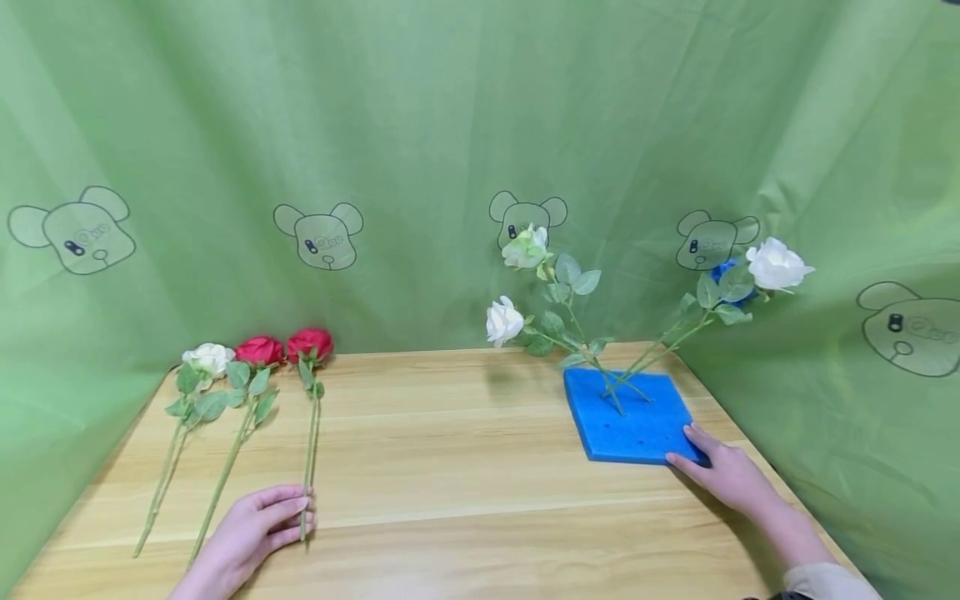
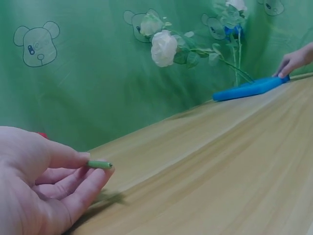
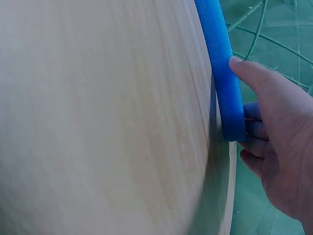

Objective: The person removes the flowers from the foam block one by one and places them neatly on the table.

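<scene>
My left hand (image 1: 251,533) pinches the lower stem of an artificial red rose (image 1: 310,343) between thumb and fingers. The cut end of its green stem (image 2: 100,164) pokes out past the fingertips in the left wrist view. Over on the right, my right hand (image 1: 727,475) grips the near right corner of a blue foam board (image 1: 637,437), thumb at the front edge and fingers along the side. Stems stand slanted and crossing in the foam, bearing white roses (image 1: 778,265) and a blue rose (image 1: 723,271). Small holes dot the board's near half.
Left of the held stem lie another red rose (image 1: 258,350) and a white rose (image 1: 208,360), heads toward the back. A green curtain (image 1: 420,167) with bear-head prints surrounds the wooden table (image 1: 450,483) at the back and both sides.
</scene>
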The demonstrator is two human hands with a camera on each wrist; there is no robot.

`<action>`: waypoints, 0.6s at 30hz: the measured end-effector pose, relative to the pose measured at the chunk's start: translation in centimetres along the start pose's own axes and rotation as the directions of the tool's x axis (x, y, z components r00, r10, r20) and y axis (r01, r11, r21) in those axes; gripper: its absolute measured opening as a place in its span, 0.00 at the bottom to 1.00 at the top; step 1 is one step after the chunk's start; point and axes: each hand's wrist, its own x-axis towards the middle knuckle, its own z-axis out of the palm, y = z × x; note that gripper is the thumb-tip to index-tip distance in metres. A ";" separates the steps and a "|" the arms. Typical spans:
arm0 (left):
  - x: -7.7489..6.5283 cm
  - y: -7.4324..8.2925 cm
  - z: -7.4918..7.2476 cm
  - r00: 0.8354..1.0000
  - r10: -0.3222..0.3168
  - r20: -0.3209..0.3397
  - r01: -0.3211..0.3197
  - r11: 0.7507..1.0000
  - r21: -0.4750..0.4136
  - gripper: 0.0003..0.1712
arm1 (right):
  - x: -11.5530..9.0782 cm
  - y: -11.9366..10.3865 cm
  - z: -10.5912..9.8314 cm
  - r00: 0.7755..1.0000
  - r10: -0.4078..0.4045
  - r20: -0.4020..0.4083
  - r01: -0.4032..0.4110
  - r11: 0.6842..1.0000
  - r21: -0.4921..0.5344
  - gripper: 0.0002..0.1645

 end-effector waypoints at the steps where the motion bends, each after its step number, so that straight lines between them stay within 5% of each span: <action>1: -0.1 0.0 -0.1 1.000 -0.005 0.007 0.006 1.000 -0.011 0.13 | 0.0 0.0 0.0 1.000 -0.001 -0.001 0.001 1.000 0.001 0.49; 11: -0.4 0.3 -0.6 0.999 -0.035 -0.016 0.035 0.999 -0.001 0.13 | 0.1 0.0 -0.1 1.000 -0.007 -0.010 0.007 1.000 -0.003 0.48; 18: -0.7 0.7 -0.8 0.999 -0.038 -0.038 0.043 0.992 0.123 0.22 | 0.0 0.1 0.1 1.000 -0.012 -0.018 0.012 1.000 0.002 0.48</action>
